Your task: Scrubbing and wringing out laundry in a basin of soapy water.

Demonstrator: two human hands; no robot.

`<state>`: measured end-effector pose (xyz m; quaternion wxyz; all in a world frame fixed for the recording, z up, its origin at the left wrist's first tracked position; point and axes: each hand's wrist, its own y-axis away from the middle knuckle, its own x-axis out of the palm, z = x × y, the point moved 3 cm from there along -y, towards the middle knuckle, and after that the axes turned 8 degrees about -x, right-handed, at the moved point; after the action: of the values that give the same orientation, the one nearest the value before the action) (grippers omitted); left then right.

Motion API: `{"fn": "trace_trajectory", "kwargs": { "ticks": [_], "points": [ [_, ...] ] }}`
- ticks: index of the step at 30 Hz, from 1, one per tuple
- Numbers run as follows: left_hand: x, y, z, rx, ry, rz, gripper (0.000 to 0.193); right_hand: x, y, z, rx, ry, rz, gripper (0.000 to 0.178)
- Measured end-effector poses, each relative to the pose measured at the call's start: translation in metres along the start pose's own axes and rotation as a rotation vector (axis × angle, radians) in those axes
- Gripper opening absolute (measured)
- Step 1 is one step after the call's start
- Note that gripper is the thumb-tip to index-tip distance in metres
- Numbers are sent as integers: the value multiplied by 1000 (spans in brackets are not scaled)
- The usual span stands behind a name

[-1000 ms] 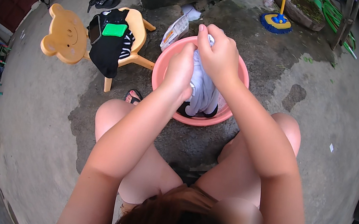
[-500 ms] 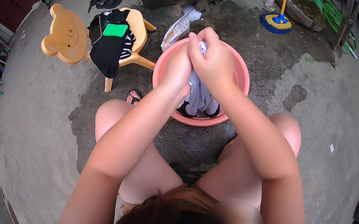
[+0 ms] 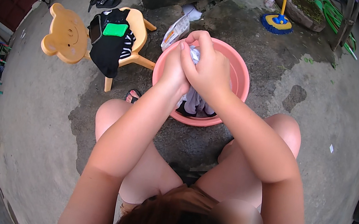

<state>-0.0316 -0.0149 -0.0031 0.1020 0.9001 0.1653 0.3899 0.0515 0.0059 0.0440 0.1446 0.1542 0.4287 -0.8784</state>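
Both my hands are together over a round pink basin (image 3: 243, 70) on the wet ground between my feet. My left hand (image 3: 176, 70) is closed on a pale grey-white cloth garment (image 3: 194, 54). Closed on the same garment, my right hand (image 3: 210, 69) overlaps the left, its thumb across the left fingers. White fabric shows between the two hands. Below them, grey-lilac cloth (image 3: 197, 104) hangs into the basin, with dark fabric at its bottom. My hands hide most of the bunched part.
A yellow bear-shaped child's chair (image 3: 69, 35) stands left, holding black clothes (image 3: 105, 53) and a green soap bar or box (image 3: 115, 30). Behind the basin stands a white packet (image 3: 176, 32). Farther off are a blue-yellow mop (image 3: 276, 23), black sandals (image 3: 108, 1) and a green hose (image 3: 335, 17).
My hands have shifted slightly left and down over the basin, still gripping the cloth. The right fingers have loosened a little, and more white fabric shows between the hands.
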Motion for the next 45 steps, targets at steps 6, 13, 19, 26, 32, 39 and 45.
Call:
{"fn": "trace_trajectory", "kwargs": {
  "ticks": [6,13,19,26,32,39,45],
  "points": [
    [23,17,3,-132,-126,-181,36,-18,-19,-30,123,79,-81,19],
    [15,14,-6,16,-7,-78,35,-2,4,2,22,39,79,17],
    [26,18,0,-163,-116,-201,35,-15,-16,-31,120,80,-71,19],
    [18,15,-5,13,-4,-113,33,-5,-3,-9,22,55,54,20],
    [24,16,-2,-158,-132,-161,34,-13,-15,-29,153,84,-22,20],
    [21,18,-4,12,-65,-154,30,-6,-9,-15,42,65,87,20],
    [23,17,-3,-87,-121,-154,33,-11,-9,-23,100,53,-12,21]
  ]
}}
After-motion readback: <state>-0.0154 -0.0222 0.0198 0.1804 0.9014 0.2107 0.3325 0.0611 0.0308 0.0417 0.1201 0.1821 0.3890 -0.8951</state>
